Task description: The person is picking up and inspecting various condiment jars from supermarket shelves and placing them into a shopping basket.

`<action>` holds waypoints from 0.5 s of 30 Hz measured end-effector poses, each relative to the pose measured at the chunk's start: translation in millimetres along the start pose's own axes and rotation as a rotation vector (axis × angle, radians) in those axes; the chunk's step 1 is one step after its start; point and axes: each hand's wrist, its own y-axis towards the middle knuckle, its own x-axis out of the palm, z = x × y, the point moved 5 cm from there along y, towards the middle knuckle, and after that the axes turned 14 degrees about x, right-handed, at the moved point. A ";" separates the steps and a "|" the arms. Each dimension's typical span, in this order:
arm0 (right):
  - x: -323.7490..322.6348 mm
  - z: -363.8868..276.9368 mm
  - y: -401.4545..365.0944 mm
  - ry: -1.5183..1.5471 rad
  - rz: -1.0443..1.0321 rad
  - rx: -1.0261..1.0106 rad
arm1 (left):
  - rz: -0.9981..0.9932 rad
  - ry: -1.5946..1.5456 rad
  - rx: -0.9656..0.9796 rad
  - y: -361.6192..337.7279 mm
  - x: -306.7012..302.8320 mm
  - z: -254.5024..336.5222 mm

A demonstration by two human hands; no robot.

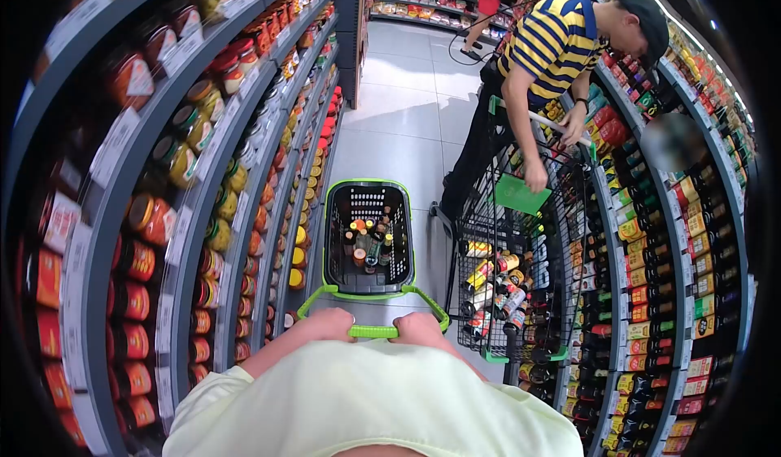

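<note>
Both my hands grip the green handle [374, 332] of a black shopping basket [330, 245] with a green rim, standing just ahead of me on the floor. My left hand [331, 324] is closed round the handle's left part, and my right hand [417, 327] round its right part. Inside the basket, several bottles [373, 250] stand grouped towards the right and middle. My fingers are mostly hidden under the backs of my hands.
Shelves of jars [154, 217] line the left side; shelves of bottles [643, 294] line the right. Close on my right, a shopping cart [561, 254] holds several bottles [508, 290]. A person in a striped shirt [549, 46] leans over it. Another person [488, 6] stands farther up the aisle.
</note>
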 end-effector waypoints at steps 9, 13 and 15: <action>83.1 26.7 -20.4 -0.124 -0.070 0.000 | 0.069 0.096 -0.045 2.0 68.8 20.3; 101.6 31.4 -30.9 -0.102 -0.054 -0.023 | 0.059 0.097 -0.087 13.9 101.4 16.3; 107.7 32.5 -32.7 -0.107 -0.090 0.070 | 0.015 0.103 -0.114 16.9 112.1 16.3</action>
